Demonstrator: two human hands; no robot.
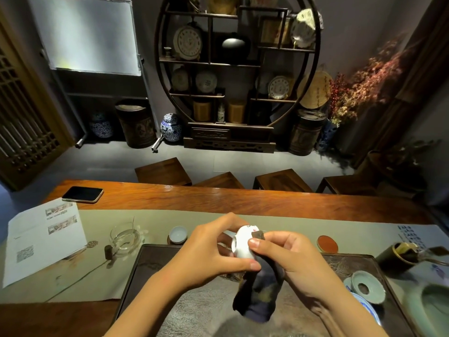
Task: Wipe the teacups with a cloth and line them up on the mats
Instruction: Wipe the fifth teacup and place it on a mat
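Note:
A white teacup [243, 242] lies on its side in the air above the dark tea tray [155, 261], its foot turned left. My left hand [213, 249] grips it with the fingers over the top and the thumb beneath. My right hand [289, 256] holds a dark cloth [257, 297] and presses a fold of it against the cup with the thumb; the rest of the cloth hangs down. A pale blue teacup [178, 234] stands on a round mat at the tray's far left corner. An empty red round mat [327, 243] lies to the right.
A glass pitcher [125, 238] stands left of the tray on the green table runner [102, 276]. Printed paper [36, 239] and a phone [82, 194] lie at the far left. A celadon strainer [368, 285] sits on a blue-and-white dish at the tray's right. Wooden stools stand beyond the table.

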